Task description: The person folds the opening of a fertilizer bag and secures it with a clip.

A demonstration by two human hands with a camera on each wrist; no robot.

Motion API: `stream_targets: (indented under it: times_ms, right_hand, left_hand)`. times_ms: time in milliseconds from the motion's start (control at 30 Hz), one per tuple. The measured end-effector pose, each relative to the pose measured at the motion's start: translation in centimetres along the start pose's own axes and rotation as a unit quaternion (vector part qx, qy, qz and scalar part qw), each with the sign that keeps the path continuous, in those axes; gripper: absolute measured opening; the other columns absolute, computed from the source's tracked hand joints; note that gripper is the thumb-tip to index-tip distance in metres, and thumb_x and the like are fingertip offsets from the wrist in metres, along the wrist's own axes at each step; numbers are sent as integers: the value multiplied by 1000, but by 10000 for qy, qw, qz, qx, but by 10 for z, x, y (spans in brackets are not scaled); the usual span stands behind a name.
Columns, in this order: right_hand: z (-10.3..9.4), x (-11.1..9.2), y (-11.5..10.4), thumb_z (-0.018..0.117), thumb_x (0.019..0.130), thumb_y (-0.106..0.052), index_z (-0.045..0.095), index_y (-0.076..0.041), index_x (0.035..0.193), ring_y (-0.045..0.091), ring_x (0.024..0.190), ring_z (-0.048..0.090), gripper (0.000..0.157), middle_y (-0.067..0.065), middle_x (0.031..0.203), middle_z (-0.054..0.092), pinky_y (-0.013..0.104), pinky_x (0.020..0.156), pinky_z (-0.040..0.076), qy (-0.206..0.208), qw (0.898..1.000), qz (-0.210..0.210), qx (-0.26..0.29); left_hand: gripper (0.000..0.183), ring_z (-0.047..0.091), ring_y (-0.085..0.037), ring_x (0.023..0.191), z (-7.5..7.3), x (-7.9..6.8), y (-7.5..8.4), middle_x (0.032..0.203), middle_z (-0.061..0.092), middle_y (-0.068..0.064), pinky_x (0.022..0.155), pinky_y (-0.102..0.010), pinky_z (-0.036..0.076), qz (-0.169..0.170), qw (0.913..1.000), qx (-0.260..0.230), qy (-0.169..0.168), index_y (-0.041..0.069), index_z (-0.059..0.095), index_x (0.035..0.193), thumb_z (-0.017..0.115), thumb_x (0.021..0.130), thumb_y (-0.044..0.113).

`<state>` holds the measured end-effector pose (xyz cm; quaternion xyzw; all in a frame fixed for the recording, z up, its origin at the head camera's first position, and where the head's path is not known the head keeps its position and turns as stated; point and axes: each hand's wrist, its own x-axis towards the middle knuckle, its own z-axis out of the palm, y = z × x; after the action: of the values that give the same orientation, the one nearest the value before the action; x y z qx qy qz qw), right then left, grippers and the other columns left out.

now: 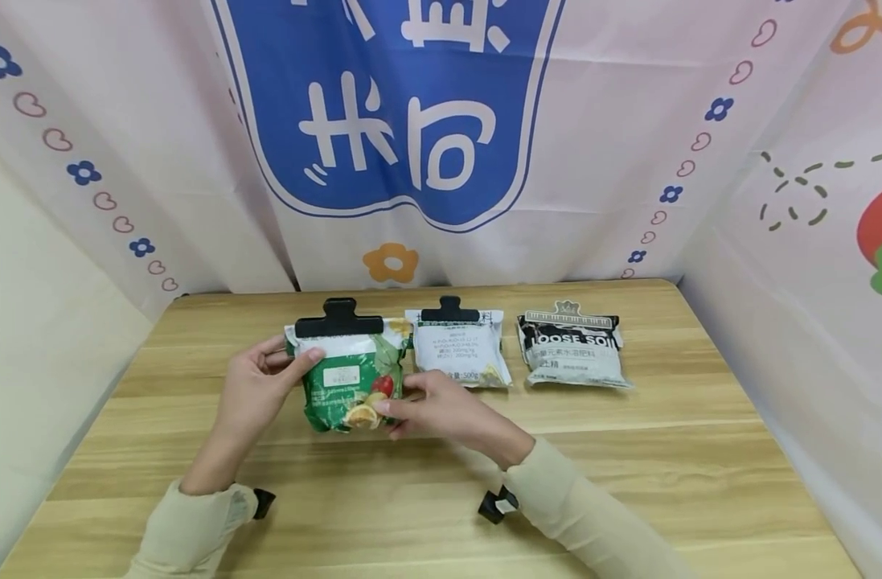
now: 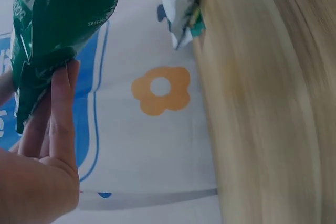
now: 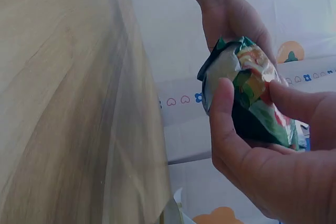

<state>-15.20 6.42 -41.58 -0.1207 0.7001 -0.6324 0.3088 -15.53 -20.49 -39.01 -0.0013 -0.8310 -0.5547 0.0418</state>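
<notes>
In the head view, a green and white bag with fruit printed on it is held above the table. A black clip closes its top edge. My left hand grips the bag's left side, thumb on the front. At the lower right corner my right hand pinches it between thumb and fingers. The left wrist view shows the green back of the bag with fingers of the left hand against it. Seen from the right wrist, the bag's bottom lies between the right hand's thumb and fingers.
Right of the held bag, a white printed bag with a black clip lies on the wooden table. Farther right is a black and grey bag with a silvery clip. A printed cloth hangs behind the table.
</notes>
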Motion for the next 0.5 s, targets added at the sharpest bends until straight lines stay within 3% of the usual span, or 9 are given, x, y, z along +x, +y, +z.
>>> stream_targets:
  times_ms: [367, 500]
  right_hand:
    - [9, 30, 10, 74, 100, -30, 75, -11, 120, 34, 94, 78, 28, 12, 113, 72, 42, 95, 63, 311, 9991, -46, 285]
    - [13, 43, 11, 73, 101, -25, 74, -5, 121, 23, 83, 77, 28, 17, 110, 75, 46, 93, 63, 344, 9975, -37, 617]
  left_hand:
    - [75, 74, 6, 79, -6, 23, -19, 91, 76, 24, 75, -17, 61, -875, 9948, -530, 26, -8, 51, 148, 76, 97, 40]
    - [78, 73, 7, 79, -9, 31, -29, 86, 75, 27, 75, -15, 60, -1230, 9906, -581, 141, -8, 50, 149, 76, 96, 43]
